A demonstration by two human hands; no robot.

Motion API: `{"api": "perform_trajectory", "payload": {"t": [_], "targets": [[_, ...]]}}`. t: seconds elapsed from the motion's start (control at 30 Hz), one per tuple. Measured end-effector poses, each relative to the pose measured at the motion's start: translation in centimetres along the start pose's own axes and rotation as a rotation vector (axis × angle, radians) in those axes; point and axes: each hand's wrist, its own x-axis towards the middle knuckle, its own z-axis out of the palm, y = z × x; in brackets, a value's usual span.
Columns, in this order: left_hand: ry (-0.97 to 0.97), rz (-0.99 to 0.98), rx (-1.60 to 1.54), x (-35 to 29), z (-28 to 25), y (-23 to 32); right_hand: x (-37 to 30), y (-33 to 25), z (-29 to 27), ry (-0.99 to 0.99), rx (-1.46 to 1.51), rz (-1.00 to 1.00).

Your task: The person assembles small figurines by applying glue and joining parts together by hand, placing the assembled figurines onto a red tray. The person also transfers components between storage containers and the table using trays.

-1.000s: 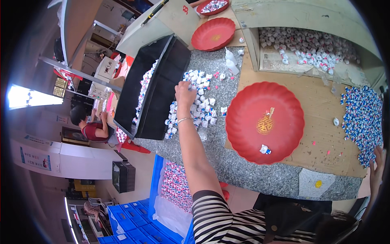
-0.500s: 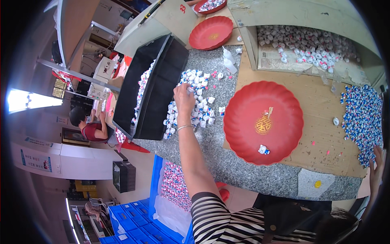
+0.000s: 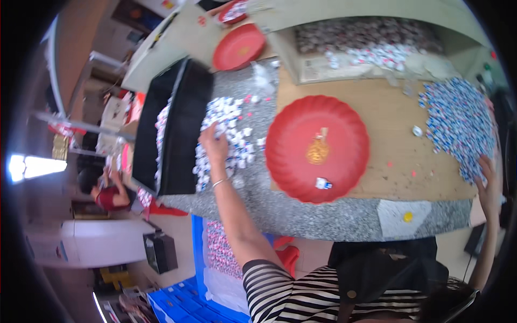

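Note:
My left hand (image 3: pixel 214 144) reaches over a heap of small white figures (image 3: pixel 231 145) with blue and pink marks, at the left on the grey stone counter. Its fingers point down among them; blur hides whether they grip one. At the far right, my right hand (image 3: pixel 489 185) has its fingers stretched apart at the near edge of a spread of small blue-and-white pieces (image 3: pixel 458 126). Between the hands sits a round red fluted tray (image 3: pixel 344 129) with a gold emblem. One white-and-blue figure (image 3: pixel 323 183) lies in it.
A black bin (image 3: pixel 186 129) holding more figures tilts beside the left heap. Behind are another red tray (image 3: pixel 239 46) and a shelf box (image 3: pixel 371 54) filled with white pieces. A yellow disc (image 3: pixel 407 217) lies near the front edge. A person (image 3: pixel 110 194) works at far left.
The whole view has shifted, moving the counter left and up in the picture. My left hand has moved slightly nearer and toward the bin side of the heap. More of my right hand shows.

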Motion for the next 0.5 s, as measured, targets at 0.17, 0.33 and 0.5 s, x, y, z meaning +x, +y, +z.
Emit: {"api": "perform_trajectory", "payload": {"t": [0.17, 0.33, 0.5], "targets": [[0.153, 0.047, -0.067, -1.6, -2.4, 7.1, 2.5, -6.8, 0.7, -0.089, 0.218, -0.163], [0.014, 0.186, -0.347, -1.6, -6.6, 18.8, 2.0, -8.7, 1.4, -0.131, 0.316, -0.301], [-0.075, 0.325, -0.664, -1.8, -9.8, 31.0, 5.7, -11.1, 0.6, -0.014, 0.373, -0.554]]}}
